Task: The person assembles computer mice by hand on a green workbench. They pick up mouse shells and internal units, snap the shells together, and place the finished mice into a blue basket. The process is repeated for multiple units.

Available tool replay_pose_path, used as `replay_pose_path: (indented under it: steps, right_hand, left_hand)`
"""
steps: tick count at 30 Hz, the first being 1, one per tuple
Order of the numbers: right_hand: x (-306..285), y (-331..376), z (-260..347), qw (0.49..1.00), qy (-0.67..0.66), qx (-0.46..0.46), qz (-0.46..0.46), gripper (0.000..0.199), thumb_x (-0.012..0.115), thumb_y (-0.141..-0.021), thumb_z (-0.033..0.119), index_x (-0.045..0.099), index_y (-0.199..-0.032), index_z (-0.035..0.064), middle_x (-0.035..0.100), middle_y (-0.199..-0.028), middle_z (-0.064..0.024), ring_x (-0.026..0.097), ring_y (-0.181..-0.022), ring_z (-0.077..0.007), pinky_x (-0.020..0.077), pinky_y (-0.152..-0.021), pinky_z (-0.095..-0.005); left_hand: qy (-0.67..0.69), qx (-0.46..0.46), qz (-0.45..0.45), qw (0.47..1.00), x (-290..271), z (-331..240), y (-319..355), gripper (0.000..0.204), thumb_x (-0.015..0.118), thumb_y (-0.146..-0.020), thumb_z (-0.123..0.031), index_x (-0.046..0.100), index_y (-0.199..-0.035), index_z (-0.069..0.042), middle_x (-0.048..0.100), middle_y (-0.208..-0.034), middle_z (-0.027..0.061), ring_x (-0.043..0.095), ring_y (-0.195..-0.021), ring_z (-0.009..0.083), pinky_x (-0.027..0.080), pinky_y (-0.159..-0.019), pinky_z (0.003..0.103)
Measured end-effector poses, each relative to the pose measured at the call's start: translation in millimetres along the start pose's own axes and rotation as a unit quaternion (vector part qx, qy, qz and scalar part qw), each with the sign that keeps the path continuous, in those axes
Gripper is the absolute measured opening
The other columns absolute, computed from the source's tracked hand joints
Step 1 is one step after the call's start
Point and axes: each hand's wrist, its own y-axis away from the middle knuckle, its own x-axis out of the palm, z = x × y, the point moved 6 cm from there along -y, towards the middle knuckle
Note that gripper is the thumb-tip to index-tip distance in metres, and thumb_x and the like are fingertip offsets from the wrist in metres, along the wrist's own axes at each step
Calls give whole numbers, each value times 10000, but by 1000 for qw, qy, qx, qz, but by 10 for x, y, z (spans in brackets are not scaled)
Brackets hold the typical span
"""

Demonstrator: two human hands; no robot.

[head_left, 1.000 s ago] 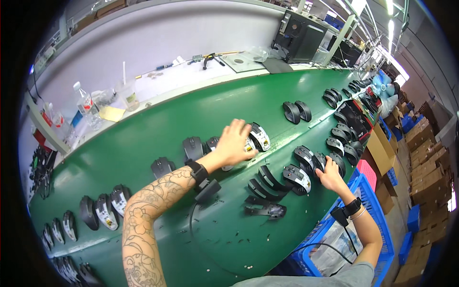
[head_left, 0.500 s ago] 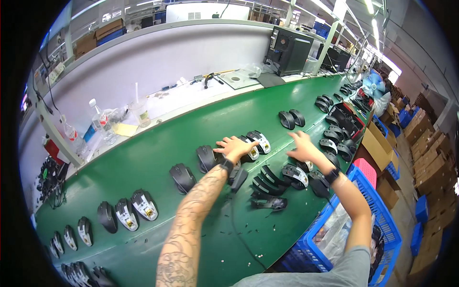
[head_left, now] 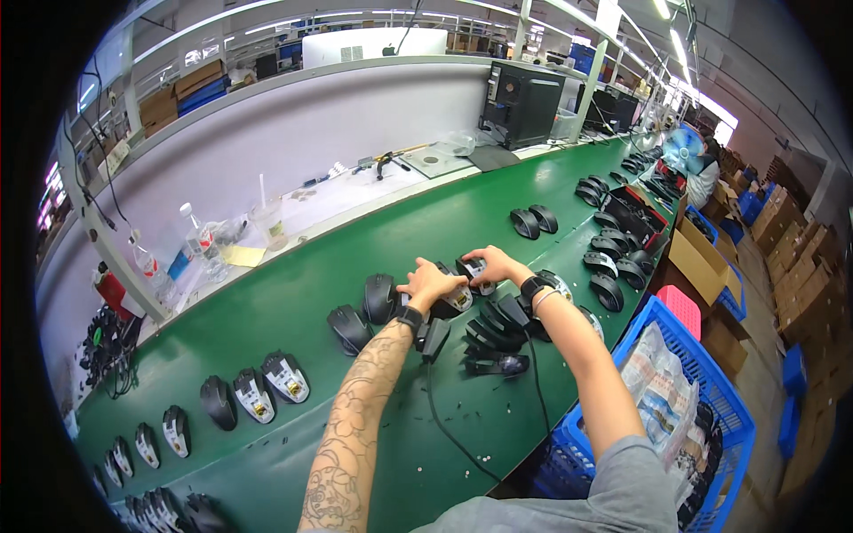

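My left hand (head_left: 429, 285) is curled over an uncovered computer mouse (head_left: 457, 300) whose white inner base and yellow part show. Right beside it, my right hand (head_left: 494, 266) has its fingers bent around another uncovered mouse (head_left: 484, 288) at the end of the same row. Both palms hide much of what they grip. A closed black mouse (head_left: 379, 298) stands just left of my left hand, and one more black mouse (head_left: 349, 330) lies farther left. Below my hands is a pile of curved black mouse shells (head_left: 493, 330).
Black boxes with cables hang by my left wrist (head_left: 434, 338) and right wrist (head_left: 514, 313). Several mice stand in rows along the green table (head_left: 338, 444). At my right is a blue crate (head_left: 736, 426) with bagged parts. Bottles (head_left: 206, 253) stand on the back ledge.
My right hand has moved left from above the parts on the right onto a mouse beside my left hand. My left hand's fingers have drawn in from their spread. The view has shifted slightly.
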Motion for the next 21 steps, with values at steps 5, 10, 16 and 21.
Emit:
replay_pose_path:
  steps: [5, 10, 16, 21]
  right_hand:
    - [-179, 193, 30, 982, -26, 54, -177, 583, 745, -535, 215, 642, -1108, 173, 560, -1009, -187, 538, -981, -330, 458, -893, -365]
    - [-600, 720, 702, 976, -146, -28, -158, 587, 719, -558, 201, 619, -1134, 144, 549, -1062, -171, 537, -1018, -308, 447, -908, -358]
    - [93, 1987, 2014, 984, -112, -131, 54, 581, 703, -586, 165, 594, -1156, 132, 500, -1093, -192, 479, -1042, -341, 411, -938, -384]
    - [616, 2031, 1878, 988, 18, -116, 101, 611, 719, -607, 201, 567, -1198, 209, 360, -1278, -246, 359, -1151, -421, 371, -981, -464]
  left_hand:
    - [99, 183, -162, 965, -403, -121, 385, 971, 812, -512, -509, 325, -1143, 46, 606, -966, 237, 596, -958, 362, 314, -950, 560]
    - [109, 228, -76, 965, -1134, 168, 1159, 780, 807, -544, -390, 379, -1056, 14, 567, -967, 234, 588, -893, 362, 476, -786, 416]
    - [-4, 236, -15, 972, -1246, 1372, 2385, 746, 790, -557, -327, 401, -1075, 44, 443, -1054, 217, 507, -952, 346, 449, -811, 405]
    - [-116, 170, -124, 971, -1309, 1937, 2907, 737, 781, -624, -303, 439, -1165, 63, 408, -1152, 212, 379, -1113, 360, 307, -954, 477]
